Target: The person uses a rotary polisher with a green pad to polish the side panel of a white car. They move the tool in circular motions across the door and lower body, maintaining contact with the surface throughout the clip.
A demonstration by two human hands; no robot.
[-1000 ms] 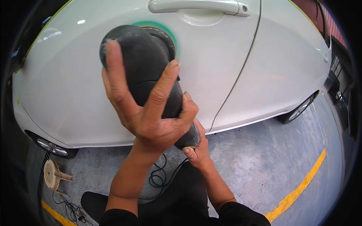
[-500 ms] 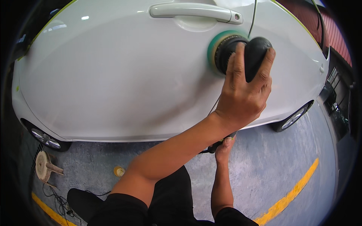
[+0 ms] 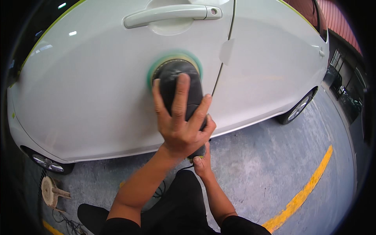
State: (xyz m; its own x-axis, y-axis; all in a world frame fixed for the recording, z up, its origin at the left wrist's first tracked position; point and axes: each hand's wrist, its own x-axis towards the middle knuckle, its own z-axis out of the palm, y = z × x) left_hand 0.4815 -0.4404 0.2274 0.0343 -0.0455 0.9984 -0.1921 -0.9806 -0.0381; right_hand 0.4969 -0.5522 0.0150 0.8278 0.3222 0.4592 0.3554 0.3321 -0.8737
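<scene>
at the lower left of the frame a pale stool (image 3: 48, 192) shows its round seat, with dark cords (image 3: 68, 224) tangled just below it. rightward, the white car door (image 3: 98, 98) fills much of the upper and middle frame. the black polisher (image 3: 194, 92) is at the centre, its green pad (image 3: 152, 72) against the door below the door handle (image 3: 168, 16), perhaps laid so its face meets the panel evenly. the left hand (image 3: 183, 131) lies over the housing, fingers spread apart yet clamped on it, probably to press and steady the head. just below and to the right, the right hand (image 3: 202, 164) wraps the tail end, thumb in sight, other fingers mostly hidden, seemingly to bear weight and steer. farther right, a yellow line (image 3: 301, 192) crosses the floor. counted: one polisher, two hands, both on it, one stool, and two wheels, a front-facing pair split between lower left (image 3: 49, 163) and right of the frame
</scene>
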